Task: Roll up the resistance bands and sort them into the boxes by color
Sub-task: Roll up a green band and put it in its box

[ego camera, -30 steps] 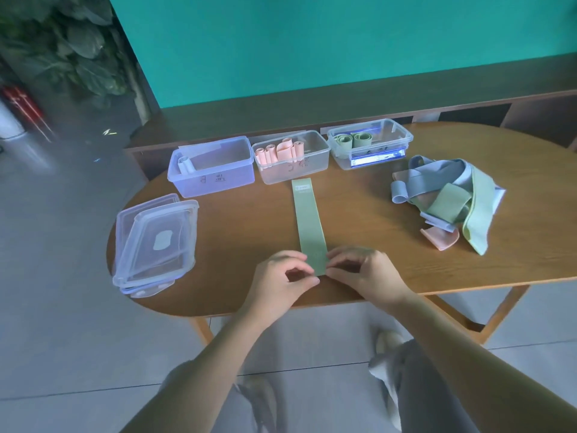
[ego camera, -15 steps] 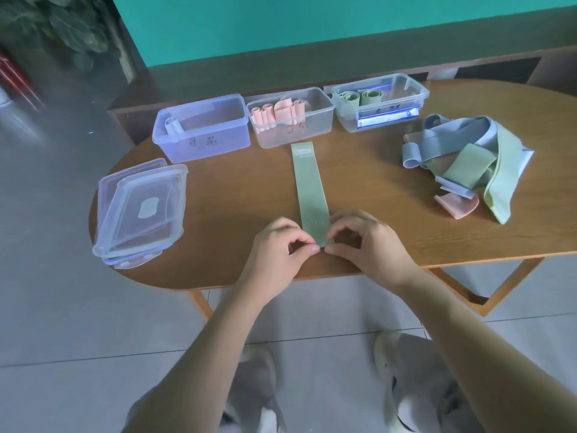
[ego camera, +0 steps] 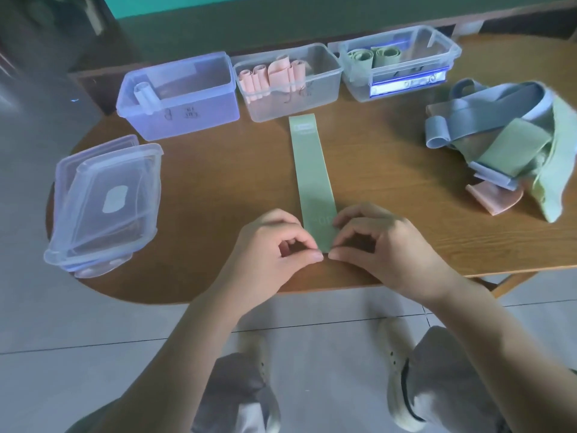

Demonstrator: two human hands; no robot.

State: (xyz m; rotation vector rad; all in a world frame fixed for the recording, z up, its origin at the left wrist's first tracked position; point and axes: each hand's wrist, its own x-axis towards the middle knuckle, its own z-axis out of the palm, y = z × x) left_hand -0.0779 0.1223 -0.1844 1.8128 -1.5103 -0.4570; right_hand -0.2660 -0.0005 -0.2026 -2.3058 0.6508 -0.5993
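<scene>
We cannot read the dark handwriting on the front of the blue box [ego camera: 178, 96], nor the small label at the far end of the green band [ego camera: 313, 170], and its near end is hidden under the curled fingers of the left hand [ego camera: 271, 242] and right hand [ego camera: 379, 242]. The pile of loose bands [ego camera: 505, 142] runs off the right edge, and its pink band [ego camera: 496, 198] lies mostly buried.

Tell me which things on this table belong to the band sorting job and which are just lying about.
Part of the job:
- green band, flat, near end pinched by left hand and right hand
- blue box, pink box, green box
- pile of unrolled bands

Just lying about:
- stacked box lids
- table itself
</scene>
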